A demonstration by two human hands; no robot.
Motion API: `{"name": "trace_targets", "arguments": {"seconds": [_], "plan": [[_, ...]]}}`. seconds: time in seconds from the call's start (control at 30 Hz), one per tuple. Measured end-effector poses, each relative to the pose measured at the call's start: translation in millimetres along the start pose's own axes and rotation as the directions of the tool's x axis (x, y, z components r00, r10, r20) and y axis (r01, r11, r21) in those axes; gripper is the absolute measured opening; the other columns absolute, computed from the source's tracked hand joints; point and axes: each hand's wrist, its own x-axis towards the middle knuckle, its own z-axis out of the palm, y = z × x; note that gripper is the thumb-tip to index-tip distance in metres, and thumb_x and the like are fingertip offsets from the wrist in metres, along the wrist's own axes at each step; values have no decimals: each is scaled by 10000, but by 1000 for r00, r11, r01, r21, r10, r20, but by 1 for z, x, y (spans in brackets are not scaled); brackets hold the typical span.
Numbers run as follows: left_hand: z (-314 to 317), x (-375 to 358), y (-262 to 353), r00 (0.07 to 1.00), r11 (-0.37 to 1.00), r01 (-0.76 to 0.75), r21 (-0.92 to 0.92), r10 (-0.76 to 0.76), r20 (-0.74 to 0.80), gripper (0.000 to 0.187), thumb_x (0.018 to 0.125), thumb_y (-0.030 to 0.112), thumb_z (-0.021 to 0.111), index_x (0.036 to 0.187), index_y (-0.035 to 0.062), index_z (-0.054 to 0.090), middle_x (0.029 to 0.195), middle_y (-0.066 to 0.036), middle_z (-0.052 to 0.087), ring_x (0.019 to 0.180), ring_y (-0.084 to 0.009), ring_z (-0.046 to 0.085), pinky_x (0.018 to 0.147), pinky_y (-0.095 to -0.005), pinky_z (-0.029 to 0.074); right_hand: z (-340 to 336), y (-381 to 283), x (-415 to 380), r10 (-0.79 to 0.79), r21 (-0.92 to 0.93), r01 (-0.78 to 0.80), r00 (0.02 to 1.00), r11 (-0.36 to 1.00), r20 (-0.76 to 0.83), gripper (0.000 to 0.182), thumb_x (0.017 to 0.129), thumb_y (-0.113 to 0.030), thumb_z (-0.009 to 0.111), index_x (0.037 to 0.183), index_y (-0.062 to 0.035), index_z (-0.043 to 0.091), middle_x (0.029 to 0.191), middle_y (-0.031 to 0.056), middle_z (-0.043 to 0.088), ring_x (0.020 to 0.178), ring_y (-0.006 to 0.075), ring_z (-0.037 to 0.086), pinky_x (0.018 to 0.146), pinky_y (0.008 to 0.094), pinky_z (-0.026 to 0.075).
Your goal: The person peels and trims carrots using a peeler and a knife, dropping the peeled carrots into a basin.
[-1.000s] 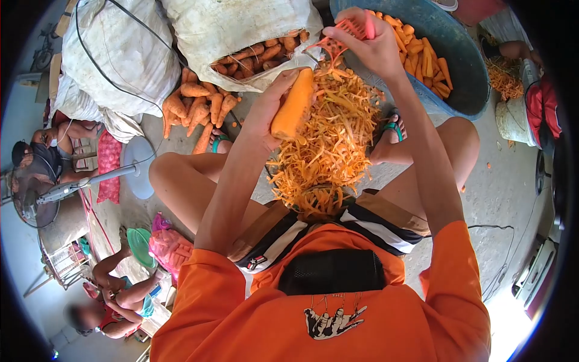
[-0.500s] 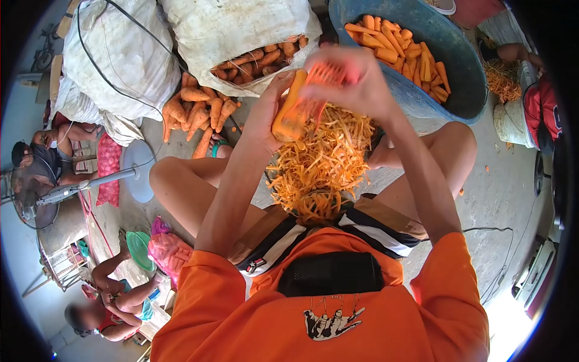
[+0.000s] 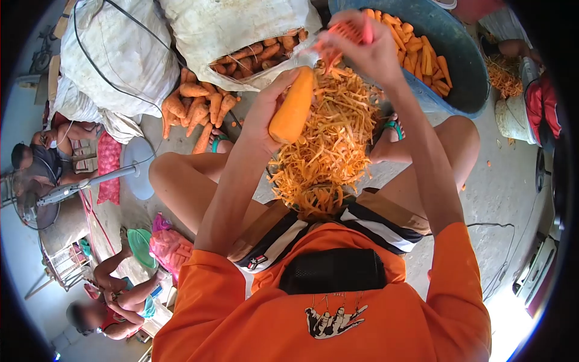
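Note:
My left hand (image 3: pixel 269 111) is closed around a thick peeled carrot (image 3: pixel 292 107), smooth and bright orange, tilted over the heap. In my right hand (image 3: pixel 375 54) is a red-orange peeler (image 3: pixel 348 33), lifted up and to the right, apart from the carrot. A big heap of carrot peelings (image 3: pixel 325 145) lies between my legs, below both hands; whatever holds it is mostly hidden. Beyond my right hand stands a blue tub (image 3: pixel 464 60) with peeled carrots (image 3: pixel 422 57) in it.
An opened white sack (image 3: pixel 241 24) shows unpeeled carrots (image 3: pixel 265 54); more loose carrots (image 3: pixel 196 105) lie on the floor beside it. A full white sack (image 3: pixel 120 60) stands further left. A fan (image 3: pixel 54 196) and two people are at left; another person sits at right near a white bucket (image 3: pixel 512 120).
My right hand has moved the peeler up and away from the carrot, after being against it. The carrot now stands slightly higher and turned more into view.

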Motion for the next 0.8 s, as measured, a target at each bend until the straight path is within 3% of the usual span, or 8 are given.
{"name": "trace_targets", "arguments": {"seconds": [0.07, 0.13, 0.23, 0.33, 0.47, 0.53, 0.6, 0.8], "plan": [[6, 0, 2, 998, 1000, 12, -1, -12, -69, 296, 1014, 258, 638, 1245, 74, 628, 1063, -84, 701, 872, -193, 714, 589, -319, 620, -22, 1, 8, -12, -265, -29, 988, 964, -154, 296, 863, -181, 857, 1013, -6, 671, 877, 11, 704, 855, 91, 703, 732, 239, 555], [15, 1, 0, 995, 999, -47, -15, 45, -93, 296, 1012, 268, 646, 1232, 70, 630, 1046, -84, 699, 871, -187, 713, 585, -315, 620, 4, -26, -4, 54, 12, -53, 996, 999, -69, 307, 859, -205, 863, 1014, -13, 680, 861, 18, 713, 836, 90, 703, 731, 240, 553], [10, 4, 1, 993, 996, -80, -27, 77, -88, 292, 1014, 280, 649, 1211, 65, 631, 1016, -85, 695, 876, -177, 709, 574, -304, 616, 32, -33, -12, -322, -416, 424, 900, 805, 294, 260, 896, -150, 822, 1033, -5, 656, 890, 24, 721, 832, 123, 717, 720, 260, 577], [6, -2, -1, 994, 998, -52, 27, 54, -92, 295, 1021, 291, 635, 1201, 58, 630, 1001, -90, 691, 895, -174, 706, 556, -296, 608, 12, -1, -6, -11, -30, 12, 999, 999, 43, 217, 921, -157, 797, 1010, -2, 675, 886, 62, 762, 779, 103, 723, 687, 250, 583], [9, -3, 7, 998, 1000, 3, -1, -3, -60, 307, 1029, 296, 620, 1198, 40, 625, 999, -105, 688, 917, -183, 700, 561, -301, 600, -17, -7, 8, -102, -229, 81, 991, 970, -81, 189, 931, -145, 785, 1000, -10, 673, 862, 50, 751, 790, 96, 723, 690, 250, 587], [12, -4, 6, 999, 999, -39, -19, 39, -34, 308, 1028, 288, 625, 1186, 23, 631, 997, -113, 681, 893, -195, 686, 568, -300, 602, 5, -23, -4, 17, 56, -15, 999, 998, -38, 198, 927, -159, 794, 986, -15, 672, 852, 37, 742, 788, 81, 707, 677, 242, 567], [18, -5, 5, 986, 996, -85, -25, 81, -145, 303, 1028, 287, 625, 1178, 24, 641, 1010, -116, 674, 881, -201, 670, 576, -292, 598, 11, -23, -10, -106, -454, 173, 980, 874, 170, 203, 932, -172, 794, 1026, -25, 690, 886, 10, 707, 813, 73, 663, 724, 246, 533], [11, -5, 9, 999, 992, 41, -117, -37, 36, 300, 1031, 279, 618, 1177, 18, 641, 997, -87, 649, 879, -187, 646, 580, -294, 586, -18, -5, 6, -36, -244, -7, 985, 970, -171, 270, 851, -198, 876, 964, -36, 691, 894, 7, 730, 819, 26, 628, 684, 221, 523]]}}
